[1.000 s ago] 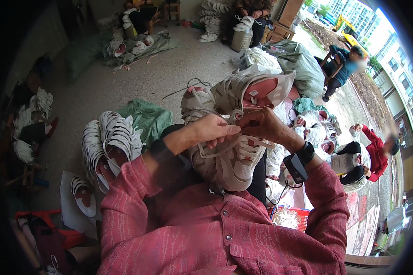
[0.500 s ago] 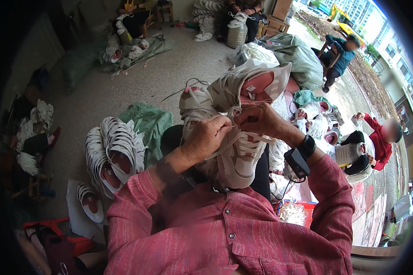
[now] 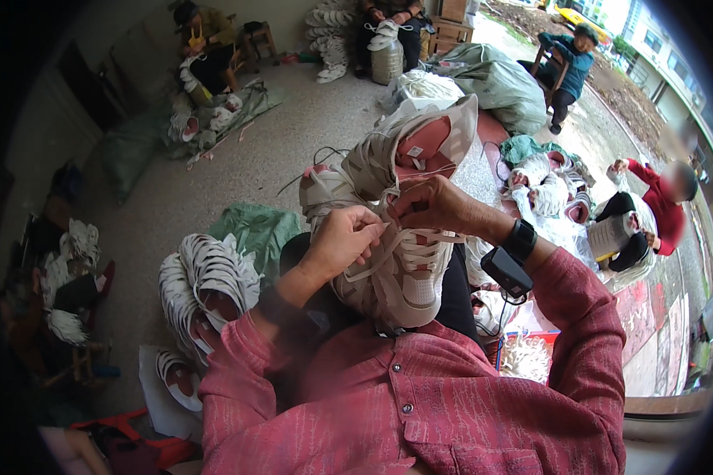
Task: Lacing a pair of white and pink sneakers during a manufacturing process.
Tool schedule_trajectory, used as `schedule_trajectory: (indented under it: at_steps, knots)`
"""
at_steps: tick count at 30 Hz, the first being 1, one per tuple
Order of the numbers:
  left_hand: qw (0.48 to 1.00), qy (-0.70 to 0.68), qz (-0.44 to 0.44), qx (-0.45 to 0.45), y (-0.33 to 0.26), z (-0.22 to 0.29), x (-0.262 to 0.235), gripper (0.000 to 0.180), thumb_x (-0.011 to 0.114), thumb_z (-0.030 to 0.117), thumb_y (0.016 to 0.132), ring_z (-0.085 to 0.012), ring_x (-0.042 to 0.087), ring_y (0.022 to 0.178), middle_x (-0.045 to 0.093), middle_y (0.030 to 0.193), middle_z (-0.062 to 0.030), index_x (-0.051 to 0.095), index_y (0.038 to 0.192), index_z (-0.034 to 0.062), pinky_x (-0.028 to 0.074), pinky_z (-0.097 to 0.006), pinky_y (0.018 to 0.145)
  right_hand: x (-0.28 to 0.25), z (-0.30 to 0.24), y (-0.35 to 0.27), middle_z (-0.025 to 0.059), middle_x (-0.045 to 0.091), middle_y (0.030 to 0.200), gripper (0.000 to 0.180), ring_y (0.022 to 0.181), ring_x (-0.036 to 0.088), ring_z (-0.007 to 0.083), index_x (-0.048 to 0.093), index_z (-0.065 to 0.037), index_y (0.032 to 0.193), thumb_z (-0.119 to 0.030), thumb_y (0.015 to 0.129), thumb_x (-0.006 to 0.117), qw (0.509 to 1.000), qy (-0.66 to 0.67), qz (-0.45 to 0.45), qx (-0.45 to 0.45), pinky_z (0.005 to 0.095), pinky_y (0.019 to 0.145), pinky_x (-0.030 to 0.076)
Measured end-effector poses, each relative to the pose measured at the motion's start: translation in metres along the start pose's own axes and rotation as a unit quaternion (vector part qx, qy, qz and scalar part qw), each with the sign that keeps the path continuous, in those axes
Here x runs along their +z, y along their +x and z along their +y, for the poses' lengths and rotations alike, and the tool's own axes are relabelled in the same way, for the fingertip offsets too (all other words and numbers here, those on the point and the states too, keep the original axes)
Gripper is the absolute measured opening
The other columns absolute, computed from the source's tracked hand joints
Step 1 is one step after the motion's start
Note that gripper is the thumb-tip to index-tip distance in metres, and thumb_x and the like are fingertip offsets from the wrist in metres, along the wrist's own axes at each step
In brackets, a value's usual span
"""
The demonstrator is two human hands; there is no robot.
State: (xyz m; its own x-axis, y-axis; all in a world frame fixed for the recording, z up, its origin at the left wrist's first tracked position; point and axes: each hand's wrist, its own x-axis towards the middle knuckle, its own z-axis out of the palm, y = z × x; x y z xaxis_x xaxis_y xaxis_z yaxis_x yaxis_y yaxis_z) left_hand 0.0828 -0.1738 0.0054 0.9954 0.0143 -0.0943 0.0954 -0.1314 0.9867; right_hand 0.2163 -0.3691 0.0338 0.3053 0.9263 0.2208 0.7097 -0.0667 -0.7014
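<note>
A beige and white high-top shoe upper point(image 3: 417, 289) stands in front of my chest, toe toward me, with white lacing across its front. My right hand point(image 3: 436, 204) is closed at the top of the lacing, thumb and fingers pinching the white shoelace point(image 3: 400, 237). Just left of it my left hand point(image 3: 345, 240) is closed, with thumb and forefinger together on a pale lace end. Behind the hands another upper point(image 3: 424, 150) shows its pink lining and a small white label. More beige uppers point(image 3: 325, 188) lie against it at the left.
To the left stands a row of nested white uppers point(image 3: 214, 277) beside a green sack point(image 3: 257, 229). A red basket of white laces point(image 3: 524, 356) sits by my right elbow. Uppers are heaped at the right point(image 3: 550, 190). Several people sit around, one in red point(image 3: 661, 198).
The view has shifted a little. My left hand has dropped slightly and turned beside the lacing, its fingers less tightly bunched. My right hand stays at the top of the laces.
</note>
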Motion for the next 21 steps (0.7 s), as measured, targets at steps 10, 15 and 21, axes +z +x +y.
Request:
schedule_trajectory:
  at_steps: [10, 15, 21]
  knots:
    - [0.989, 0.147, -0.007, -0.028, 0.015, 0.02, 0.005, 0.016, 0.066, 0.017, 0.095, -0.0102, 0.056, 0.056, 0.058, 0.068, 0.0004, 0.062, 0.094, 0.0016, 0.048, -0.025, 0.051, 0.0, 0.005, -0.001, 0.0062, 0.066, 0.078, 0.011, 0.072, 0.064, 0.0161, 0.071, -0.003, 0.086, -0.004, 0.075, 0.073, 0.999, -0.015, 0.026, -0.019, 0.0318, 0.065, 0.05]
    - [0.871, 0.375, 0.078, 0.309, 0.017, 0.025, 0.002, 0.034, 0.074, 0.005, 0.081, -0.0222, 0.061, 0.104, 0.063, 0.104, -0.005, 0.055, 0.11, 0.0028, 0.048, -0.038, 0.092, 0.003, 0.002, -0.003, 0.0102, 0.067, 0.081, 0.01, 0.077, 0.067, 0.0266, 0.07, -0.004, 0.083, -0.008, 0.075, 0.073, 0.996, -0.052, 0.043, -0.061, 0.0373, 0.066, 0.051]
    - [0.919, 0.261, -0.054, 0.289, 0.013, 0.021, 0.006, 0.057, 0.078, 0.011, 0.08, -0.0245, 0.058, 0.112, 0.055, 0.122, -0.015, 0.043, 0.124, 0.004, 0.046, -0.038, 0.096, 0.0, -0.013, -0.003, 0.0131, 0.068, 0.085, 0.011, 0.078, 0.066, 0.035, 0.069, -0.006, 0.082, -0.016, 0.08, 0.067, 0.988, -0.15, 0.025, -0.023, 0.0426, 0.067, 0.052]
